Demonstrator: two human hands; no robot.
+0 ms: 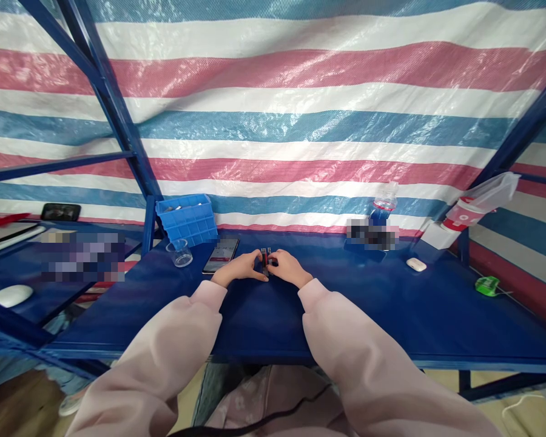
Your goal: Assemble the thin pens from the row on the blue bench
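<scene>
My left hand and my right hand meet near the middle of the blue table. Between their fingers stands a small black and red object, narrow and upright, possibly a pair of small cylinders. My fingers hide part of it, and its exact kind is too small to tell. A smartphone lies flat just beyond and left of my left hand, its screen lit. Pale pink sleeves cover both my forearms.
A clear glass beaker and a blue plastic crate stand at the back left. A water bottle, white earbud case and green item lie right. Blue metal frame bars and a striped tarp surround the table.
</scene>
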